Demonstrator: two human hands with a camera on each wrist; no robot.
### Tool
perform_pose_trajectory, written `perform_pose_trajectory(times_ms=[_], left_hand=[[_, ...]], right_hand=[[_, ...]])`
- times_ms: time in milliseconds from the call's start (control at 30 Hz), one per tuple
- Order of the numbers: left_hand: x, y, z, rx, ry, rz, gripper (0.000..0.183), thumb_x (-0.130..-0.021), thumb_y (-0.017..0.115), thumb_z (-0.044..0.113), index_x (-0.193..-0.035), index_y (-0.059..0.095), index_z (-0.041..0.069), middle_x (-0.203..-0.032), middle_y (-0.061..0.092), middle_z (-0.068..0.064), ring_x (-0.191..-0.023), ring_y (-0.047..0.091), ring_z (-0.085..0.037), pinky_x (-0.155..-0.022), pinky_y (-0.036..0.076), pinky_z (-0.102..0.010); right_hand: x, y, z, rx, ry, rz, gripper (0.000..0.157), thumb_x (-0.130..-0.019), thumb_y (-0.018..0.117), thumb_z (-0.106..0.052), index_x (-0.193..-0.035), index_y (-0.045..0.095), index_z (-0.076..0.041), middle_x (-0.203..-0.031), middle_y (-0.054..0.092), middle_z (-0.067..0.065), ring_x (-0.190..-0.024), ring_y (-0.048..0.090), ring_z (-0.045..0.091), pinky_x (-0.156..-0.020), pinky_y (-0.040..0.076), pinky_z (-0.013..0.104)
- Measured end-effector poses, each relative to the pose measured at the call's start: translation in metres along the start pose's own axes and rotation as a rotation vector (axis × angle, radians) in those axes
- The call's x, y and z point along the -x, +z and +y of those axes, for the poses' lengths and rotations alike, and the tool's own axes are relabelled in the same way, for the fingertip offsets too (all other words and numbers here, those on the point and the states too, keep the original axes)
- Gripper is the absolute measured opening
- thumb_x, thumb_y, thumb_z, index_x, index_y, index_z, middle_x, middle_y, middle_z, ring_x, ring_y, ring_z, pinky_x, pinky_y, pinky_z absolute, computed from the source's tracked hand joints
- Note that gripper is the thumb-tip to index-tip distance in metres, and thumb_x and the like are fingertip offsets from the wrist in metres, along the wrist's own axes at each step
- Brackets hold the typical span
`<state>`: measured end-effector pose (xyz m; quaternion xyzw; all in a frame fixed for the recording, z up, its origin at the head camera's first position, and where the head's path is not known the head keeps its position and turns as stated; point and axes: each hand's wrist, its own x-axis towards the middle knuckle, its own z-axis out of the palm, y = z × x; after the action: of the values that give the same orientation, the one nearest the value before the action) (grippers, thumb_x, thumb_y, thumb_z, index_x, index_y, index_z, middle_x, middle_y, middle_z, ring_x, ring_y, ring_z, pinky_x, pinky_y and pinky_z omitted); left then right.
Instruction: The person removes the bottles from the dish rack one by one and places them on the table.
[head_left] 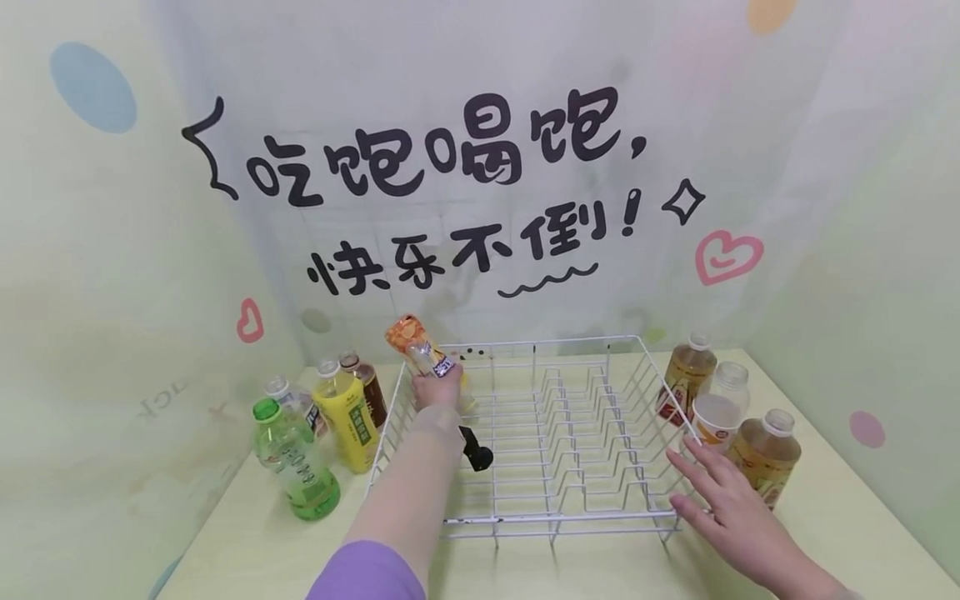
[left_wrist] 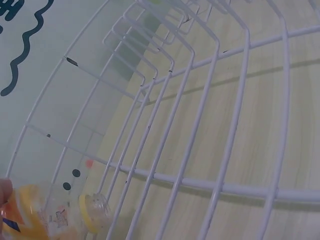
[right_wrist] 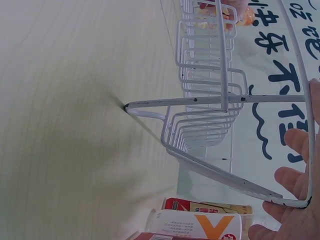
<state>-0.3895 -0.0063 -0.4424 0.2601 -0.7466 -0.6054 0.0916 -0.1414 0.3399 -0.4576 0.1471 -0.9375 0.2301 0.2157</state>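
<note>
A white wire dish rack (head_left: 562, 518) stands on the pale table. At its back left corner my left hand (head_left: 438, 390) grips an orange-labelled drink bottle (head_left: 420, 344), tilted with its base up. The left wrist view shows this bottle's bare neck (left_wrist: 97, 212) pointing in among the wires, low at the left edge; only a fingertip appears there. My right hand (head_left: 738, 517) has its fingers spread at the rack's right side. In the right wrist view those fingers (right_wrist: 292, 182) touch the rim near a front corner.
Left of the rack stand a green bottle (head_left: 296, 471), a yellow bottle (head_left: 348, 425), a clear one (head_left: 298, 402) and a dark one (head_left: 370, 387). To its right are two amber bottles (head_left: 686, 375) and a wide-mouthed container (head_left: 722, 402). A lettered curtain (head_left: 480, 50) hangs behind.
</note>
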Motion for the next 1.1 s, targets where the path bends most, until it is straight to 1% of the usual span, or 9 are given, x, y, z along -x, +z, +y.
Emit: perform_pose_trajectory(times_ms=[133,267,367,467,600,700,833,967,1100], left_hand=[[-0.002,0.0,0.0,0.057,-0.01,-0.01,0.076,-0.079,0.075,0.038,-0.134,0.037,0.001,-0.125,0.051,-0.017,-0.111,0.051,-0.031,-0.098,0.042,-0.043],[0.0,-0.002,0.003,0.132,0.015,-0.036,0.074,-0.08,0.076,0.031,-0.135,0.036,0.001,-0.127,0.049,-0.016,-0.113,0.051,-0.03,-0.099,0.042,-0.042],[0.0,-0.004,0.005,0.15,0.044,-0.05,0.071,-0.081,0.075,0.027,-0.135,0.037,0.002,-0.127,0.049,-0.016,-0.113,0.052,-0.03,-0.099,0.042,-0.042],[0.0,-0.005,0.009,0.127,0.077,-0.049,0.069,-0.082,0.075,0.027,-0.134,0.039,0.001,-0.125,0.051,-0.016,-0.111,0.053,-0.029,-0.098,0.043,-0.042],[0.004,-0.006,0.018,0.095,0.12,-0.054,0.07,-0.081,0.076,0.027,-0.133,0.039,-0.001,-0.122,0.053,-0.018,-0.109,0.054,-0.03,-0.098,0.043,-0.041],[0.009,-0.006,0.026,0.069,0.14,-0.069,0.073,-0.08,0.077,0.028,-0.134,0.038,0.0,-0.122,0.053,-0.018,-0.108,0.053,-0.03,-0.097,0.043,-0.041],[0.015,-0.008,0.033,0.033,0.167,-0.097,0.073,-0.078,0.078,0.031,-0.134,0.039,0.003,-0.121,0.053,-0.015,-0.106,0.055,-0.028,-0.094,0.046,-0.041],[0.019,-0.009,0.04,0.024,0.192,-0.129,0.07,-0.078,0.079,0.029,-0.133,0.041,0.006,-0.118,0.055,-0.011,-0.105,0.057,-0.026,-0.092,0.048,-0.041],[0.019,-0.009,0.046,0.01,0.199,-0.16,0.071,-0.078,0.08,0.028,-0.134,0.041,0.008,-0.117,0.055,-0.009,-0.103,0.058,-0.024,-0.09,0.049,-0.04]], right_hand=[[0.0,0.001,0.001,0.005,-0.008,0.004,0.051,-0.091,0.066,-0.027,-0.139,0.051,-0.016,-0.149,0.036,0.017,-0.131,0.031,0.044,-0.106,0.026,0.061],[0.001,0.001,0.001,0.015,-0.008,0.005,0.052,-0.091,0.066,-0.027,-0.14,0.05,-0.017,-0.15,0.035,0.016,-0.132,0.031,0.044,-0.114,0.019,0.049],[0.001,0.001,0.001,0.021,-0.012,0.006,0.053,-0.091,0.066,-0.027,-0.141,0.049,-0.017,-0.15,0.035,0.016,-0.132,0.031,0.044,-0.116,0.011,0.038],[0.001,0.001,0.002,0.02,-0.02,0.009,0.053,-0.091,0.066,-0.026,-0.14,0.049,-0.016,-0.15,0.035,0.017,-0.132,0.031,0.044,-0.116,0.009,0.036],[0.0,0.001,0.003,0.013,-0.031,0.009,0.053,-0.091,0.066,-0.025,-0.14,0.049,-0.015,-0.15,0.035,0.017,-0.132,0.03,0.043,-0.116,0.009,0.037],[0.001,0.0,0.003,0.013,-0.034,0.009,0.054,-0.091,0.066,-0.025,-0.141,0.049,-0.016,-0.149,0.035,0.017,-0.133,0.03,0.043,-0.117,0.009,0.038],[0.0,0.0,0.002,0.014,-0.042,0.014,0.053,-0.091,0.066,-0.025,-0.14,0.049,-0.015,-0.149,0.036,0.018,-0.131,0.031,0.044,-0.117,0.009,0.038],[0.0,0.001,0.002,0.018,-0.05,0.019,0.053,-0.09,0.066,-0.025,-0.139,0.05,-0.014,-0.148,0.036,0.018,-0.13,0.032,0.045,-0.116,0.006,0.033],[0.0,0.0,0.002,0.018,-0.047,0.015,0.053,-0.091,0.066,-0.025,-0.14,0.049,-0.014,-0.149,0.035,0.017,-0.13,0.032,0.045,-0.115,0.004,0.03]])
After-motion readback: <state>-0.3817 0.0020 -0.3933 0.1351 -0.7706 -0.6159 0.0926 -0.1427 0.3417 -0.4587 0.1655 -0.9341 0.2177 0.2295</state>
